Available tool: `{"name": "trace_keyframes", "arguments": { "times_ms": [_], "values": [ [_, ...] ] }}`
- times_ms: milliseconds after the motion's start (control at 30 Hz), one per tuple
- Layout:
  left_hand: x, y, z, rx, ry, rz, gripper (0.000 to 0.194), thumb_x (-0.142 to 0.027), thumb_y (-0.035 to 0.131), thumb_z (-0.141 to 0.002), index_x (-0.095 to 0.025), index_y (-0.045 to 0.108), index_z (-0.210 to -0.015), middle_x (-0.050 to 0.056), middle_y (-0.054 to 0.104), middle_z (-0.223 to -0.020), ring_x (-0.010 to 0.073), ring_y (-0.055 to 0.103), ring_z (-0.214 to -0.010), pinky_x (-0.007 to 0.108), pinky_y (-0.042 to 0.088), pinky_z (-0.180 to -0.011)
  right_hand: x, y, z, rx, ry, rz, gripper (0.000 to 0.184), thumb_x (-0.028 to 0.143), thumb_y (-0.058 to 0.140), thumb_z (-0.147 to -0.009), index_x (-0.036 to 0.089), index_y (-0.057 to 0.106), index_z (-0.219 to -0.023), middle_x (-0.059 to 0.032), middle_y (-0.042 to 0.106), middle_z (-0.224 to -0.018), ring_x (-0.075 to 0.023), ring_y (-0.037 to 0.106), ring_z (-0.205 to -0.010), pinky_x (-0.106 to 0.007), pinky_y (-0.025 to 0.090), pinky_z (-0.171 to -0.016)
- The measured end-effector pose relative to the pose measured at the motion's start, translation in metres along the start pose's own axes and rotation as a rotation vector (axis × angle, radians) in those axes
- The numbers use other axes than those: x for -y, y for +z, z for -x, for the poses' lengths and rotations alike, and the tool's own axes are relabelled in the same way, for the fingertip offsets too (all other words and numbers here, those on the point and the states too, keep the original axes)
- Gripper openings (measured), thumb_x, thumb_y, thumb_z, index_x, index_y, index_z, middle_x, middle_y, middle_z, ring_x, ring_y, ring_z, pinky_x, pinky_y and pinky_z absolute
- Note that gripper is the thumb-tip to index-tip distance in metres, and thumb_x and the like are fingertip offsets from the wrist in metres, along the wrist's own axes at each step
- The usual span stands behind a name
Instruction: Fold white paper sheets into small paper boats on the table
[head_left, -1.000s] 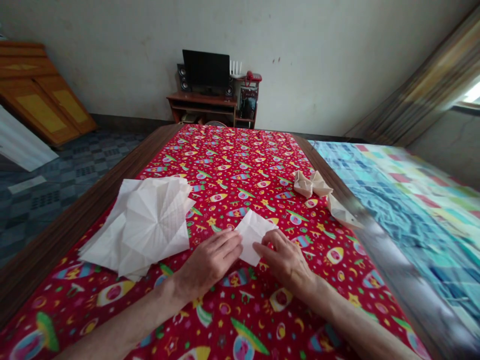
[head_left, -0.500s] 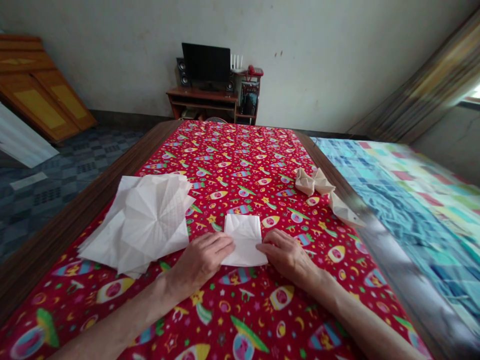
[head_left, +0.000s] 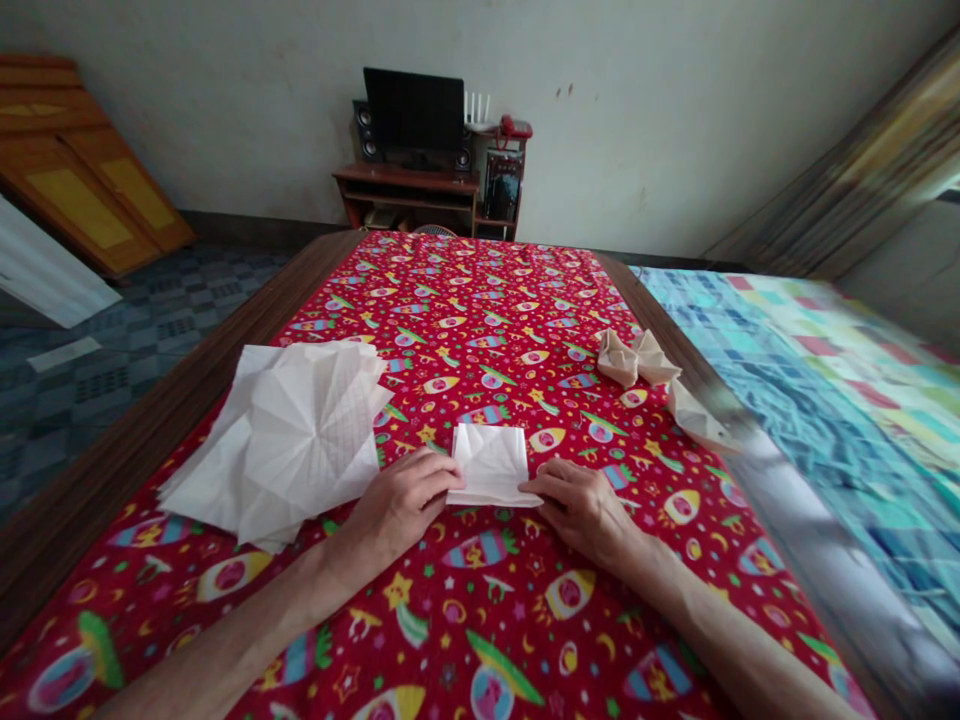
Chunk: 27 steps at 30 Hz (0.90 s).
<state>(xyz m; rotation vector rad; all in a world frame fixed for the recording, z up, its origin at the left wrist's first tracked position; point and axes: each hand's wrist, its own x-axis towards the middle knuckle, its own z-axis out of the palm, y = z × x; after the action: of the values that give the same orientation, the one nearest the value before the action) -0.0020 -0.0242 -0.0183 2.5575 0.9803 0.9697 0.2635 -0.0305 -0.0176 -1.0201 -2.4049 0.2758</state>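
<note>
The paper [head_left: 491, 460] has just had its near edge brought up, so a fold seems under way. It lies between left hand [head_left: 416, 490] and right hand [head_left: 583, 502], each nearly closed, pinching 1 side.

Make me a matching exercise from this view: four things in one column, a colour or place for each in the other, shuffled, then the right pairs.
Things
1. folded sheet
2. paper pile
3. monitor
4. phone

Colours and places
A. red
B. between the left hand and the right hand
C. black
D. on the cloth, left of both hands

Pairs: 1-B, 2-D, 3-C, 4-A
</note>
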Motion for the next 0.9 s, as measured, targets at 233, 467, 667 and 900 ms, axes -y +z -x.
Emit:
{"name": "trace_keyframes", "arguments": {
  "times_ms": [233, 467, 667, 900],
  "values": [
    [-0.007, -0.009, 0.006, 0.144, 0.024, -0.124, 0.015, -0.013, 0.050, -0.091, -0.017, 0.062, -0.098, 0.004, 0.065, -0.095, 0.0186, 0.058, -0.092, 0.034, 0.051, -0.082, 0.005, -0.007, 0.001, -0.026, -0.165, 0.207, 0.021, 0.017, 0.046, -0.092, 0.018, 0.067, -0.091, -0.0029, 0.058, -0.073, -0.0122, 0.052, -0.065, -0.023, 0.039, -0.055],
    [-0.006, -0.012, 0.012, 0.101, 0.027, -0.184, 0.033, -0.012, 0.048, -0.092, -0.014, 0.050, -0.125, 0.008, 0.061, -0.117, 0.0178, 0.057, -0.103, 0.031, 0.049, -0.090, 0.007, -0.009, 0.000, -0.037, -0.221, 0.273, 0.019, 0.016, 0.045, -0.092, 0.016, 0.064, -0.093, -0.0034, 0.059, -0.074, -0.0130, 0.053, -0.067, -0.024, 0.039, -0.056],
    [-0.009, -0.009, 0.009, 0.133, 0.063, -0.175, 0.026, -0.006, 0.048, -0.088, -0.018, 0.062, -0.106, 0.003, 0.065, -0.105, 0.0198, 0.057, -0.096, 0.035, 0.050, -0.084, 0.008, -0.006, -0.002, -0.054, -0.193, 0.241, 0.024, 0.015, 0.042, -0.092, 0.017, 0.065, -0.089, -0.0035, 0.060, -0.073, -0.0130, 0.052, -0.065, -0.024, 0.039, -0.056],
    [0.002, 0.004, -0.001, 0.015, -0.192, -0.022, 0.013, -0.020, 0.054, -0.090, -0.017, 0.061, -0.081, 0.002, 0.064, -0.082, 0.0149, 0.060, -0.078, 0.026, 0.048, -0.071, 0.010, 0.000, -0.005, 0.005, 0.237, -0.052, 0.024, 0.026, 0.048, -0.092, 0.018, 0.062, -0.075, -0.0019, 0.059, -0.071, -0.0109, 0.052, -0.060, -0.021, 0.038, -0.055]
  ]
}}
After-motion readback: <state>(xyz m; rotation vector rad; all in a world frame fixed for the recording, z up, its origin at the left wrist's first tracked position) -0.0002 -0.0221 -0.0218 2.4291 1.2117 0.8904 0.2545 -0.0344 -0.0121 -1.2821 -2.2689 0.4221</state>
